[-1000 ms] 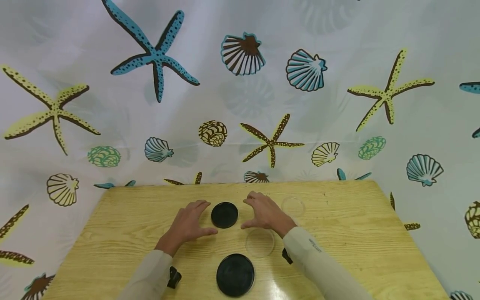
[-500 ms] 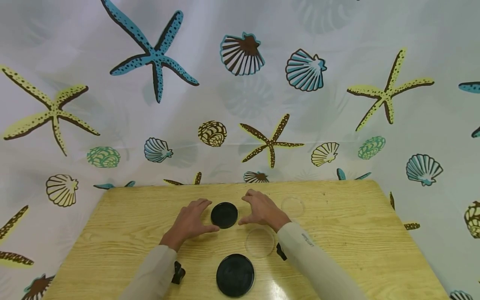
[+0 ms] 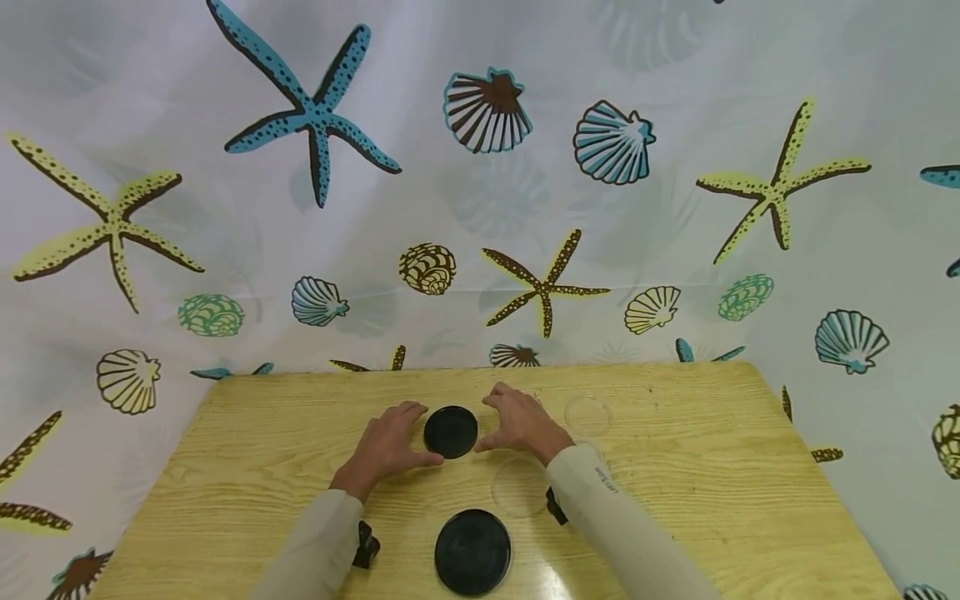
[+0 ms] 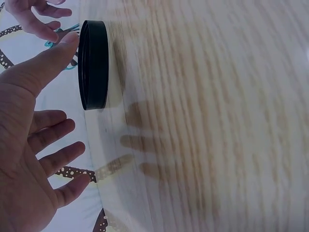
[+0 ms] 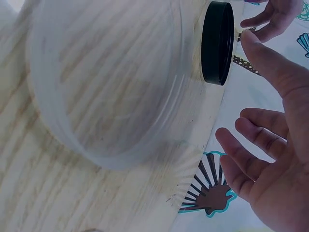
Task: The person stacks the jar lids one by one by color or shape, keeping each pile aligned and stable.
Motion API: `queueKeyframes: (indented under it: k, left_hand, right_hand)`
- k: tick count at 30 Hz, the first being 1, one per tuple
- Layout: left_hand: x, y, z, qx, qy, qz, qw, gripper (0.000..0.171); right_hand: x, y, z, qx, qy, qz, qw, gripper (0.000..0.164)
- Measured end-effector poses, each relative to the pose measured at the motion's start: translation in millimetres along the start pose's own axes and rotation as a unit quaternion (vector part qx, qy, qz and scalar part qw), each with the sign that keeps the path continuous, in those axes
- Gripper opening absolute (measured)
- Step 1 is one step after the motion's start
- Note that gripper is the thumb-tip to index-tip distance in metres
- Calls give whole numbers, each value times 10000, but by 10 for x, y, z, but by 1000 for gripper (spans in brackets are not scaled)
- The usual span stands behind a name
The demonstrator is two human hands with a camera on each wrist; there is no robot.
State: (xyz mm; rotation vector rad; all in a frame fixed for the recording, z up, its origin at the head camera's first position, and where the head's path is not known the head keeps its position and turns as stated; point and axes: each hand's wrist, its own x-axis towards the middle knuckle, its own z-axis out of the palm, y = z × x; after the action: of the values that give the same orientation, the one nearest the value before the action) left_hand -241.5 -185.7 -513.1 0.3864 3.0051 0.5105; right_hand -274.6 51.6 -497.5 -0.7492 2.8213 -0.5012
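A small black round lid (image 3: 451,432), shallow-walled, lies on the wooden table between the two hands. To its left is my left hand (image 3: 390,446), thumb near the lid's lower left edge and fingers gently bent. On the other side my right hand (image 3: 525,423) faces it, thumb close to the lid's right edge. In the left wrist view the lid (image 4: 95,65) stands apart from the fingers, its side wall visible. The right wrist view has the lid (image 5: 217,43) beyond a clear round container (image 5: 113,159). Neither hand holds anything.
A larger black round lid (image 3: 472,552) lies nearer the front of the table (image 3: 712,483). Beside the right forearm is a clear round piece (image 3: 504,508), and another clear round piece (image 3: 588,400) sits farther back. A shell-patterned cloth (image 3: 360,217) hangs behind.
My left hand has shifted slightly right, closer to the small black lid. The right hand has edged slightly left, its forearm swinging left too. The lids stay where they were.
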Motion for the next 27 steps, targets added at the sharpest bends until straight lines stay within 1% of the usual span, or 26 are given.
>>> queueKeyframes:
  k: [10, 17, 22, 27]
  left_hand:
    - [35, -13, 27, 120, -15, 20, 9999, 88]
    - [78, -22, 62, 114, -36, 22, 9999, 90]
    - [95, -17, 68, 78, -92, 24, 9999, 88]
    - [92, -25, 77, 106, -82, 51, 9999, 86]
  right_hand:
    - [27, -48, 93, 81, 44, -89, 9999, 79]
    - [69, -49, 145, -127, 44, -71, 9999, 79]
    - [76, -41, 164, -104, -41, 4, 9999, 78]
    - [86, -51, 172, -242, -39, -58, 9997, 77]
